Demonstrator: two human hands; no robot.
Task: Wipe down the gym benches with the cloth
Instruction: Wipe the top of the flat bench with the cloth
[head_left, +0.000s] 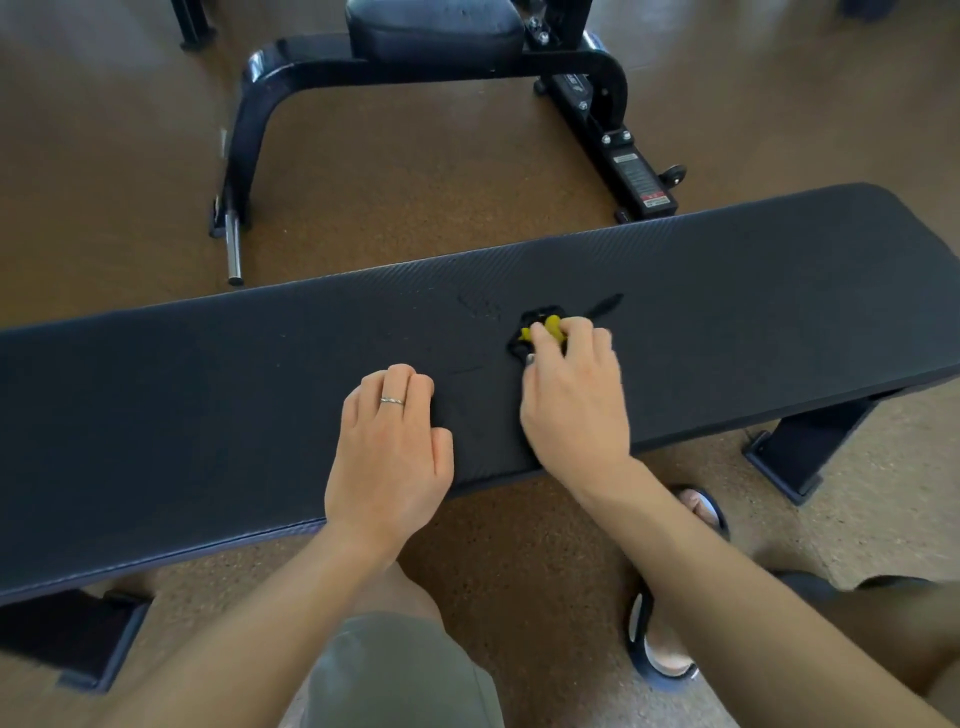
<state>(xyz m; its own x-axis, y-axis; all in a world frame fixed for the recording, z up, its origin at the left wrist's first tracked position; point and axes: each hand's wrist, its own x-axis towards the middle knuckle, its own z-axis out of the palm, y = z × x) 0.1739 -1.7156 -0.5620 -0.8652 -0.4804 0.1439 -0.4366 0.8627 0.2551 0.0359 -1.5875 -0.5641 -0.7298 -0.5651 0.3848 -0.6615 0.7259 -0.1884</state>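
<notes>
On the counter (208, 395), the right hand (574, 400) grips a yellow-and-black cloth (543, 330). The left hand (389, 452) rests beside it, fingers (400, 382) curled.

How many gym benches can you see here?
2. The flat bench runs across the middle, under both hands. A second bench stands behind it at the top, only its seat pad and frame in view. Others may lie out of frame.
</notes>
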